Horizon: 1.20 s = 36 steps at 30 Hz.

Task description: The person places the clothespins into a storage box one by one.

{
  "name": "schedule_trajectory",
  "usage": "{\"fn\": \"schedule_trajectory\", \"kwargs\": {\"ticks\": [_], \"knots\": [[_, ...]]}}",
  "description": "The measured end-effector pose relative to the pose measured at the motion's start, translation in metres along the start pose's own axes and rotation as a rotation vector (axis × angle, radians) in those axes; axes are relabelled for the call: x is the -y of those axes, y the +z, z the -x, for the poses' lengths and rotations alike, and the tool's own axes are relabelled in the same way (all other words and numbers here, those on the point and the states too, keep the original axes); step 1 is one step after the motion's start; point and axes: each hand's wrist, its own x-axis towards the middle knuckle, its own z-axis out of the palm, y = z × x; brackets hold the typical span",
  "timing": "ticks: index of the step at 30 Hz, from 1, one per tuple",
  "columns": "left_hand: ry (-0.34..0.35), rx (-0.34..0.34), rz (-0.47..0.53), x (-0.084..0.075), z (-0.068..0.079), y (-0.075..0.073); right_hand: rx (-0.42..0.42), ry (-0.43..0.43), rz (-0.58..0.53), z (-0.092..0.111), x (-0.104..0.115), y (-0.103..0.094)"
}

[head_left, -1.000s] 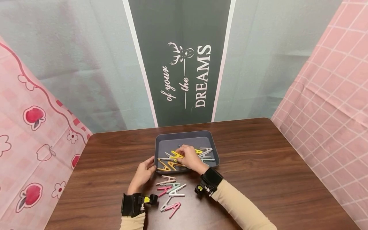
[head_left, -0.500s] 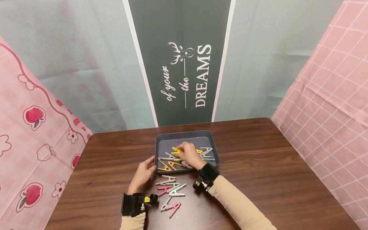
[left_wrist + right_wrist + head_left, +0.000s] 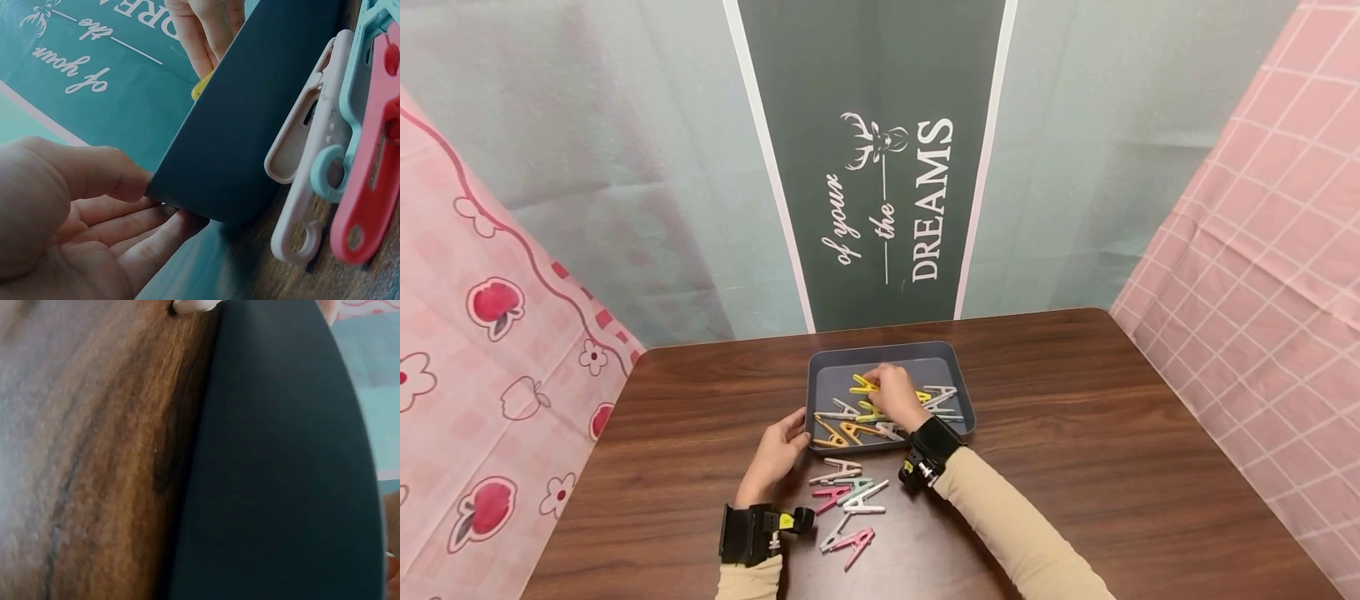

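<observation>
On the near part of the table [image 3: 925, 550], we saw loose pegs [image 3: 863, 538], pink, white and pale green, lying just outside the tray [image 3: 887, 357]. The left hand [image 3: 777, 452] pinched the tray's near left corner, thumb at the rim and fingers beneath. We judged the tray light and stiff, best held by that rim. Inside, orange pegs [image 3: 831, 443] lay along the near side. Farther in, the right hand [image 3: 895, 396] pinched a yellow peg [image 3: 862, 384]; we could not tell whether it touched the tray's floor. We took it for light, hard plastic, slightly slippery but sturdy. A hold across its middle seemed steadiest, since squeezing the handle ends would probably spread it. Farthest off hung a dark panel [image 3: 880, 50] with white lettering.
</observation>
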Motion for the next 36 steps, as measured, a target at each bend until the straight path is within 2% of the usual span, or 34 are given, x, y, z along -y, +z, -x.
{"fn": "schedule_trajectory", "kwargs": {"ticks": [8, 21, 36], "knots": [[-0.003, 0.001, 0.004, 0.0012, 0.0, 0.0001, 0.0, -0.014, 0.079, -0.003, -0.0059, 0.0096], [-0.01, 0.001, 0.006, -0.0014, 0.0003, -0.0006, 0.028, -0.01, 0.106, -0.0007, -0.0051, 0.0074], [-0.012, -0.002, 0.001, -0.0011, 0.0001, 0.0002, -0.016, -0.029, 0.106, 0.0011, -0.0068, 0.0046]]}}
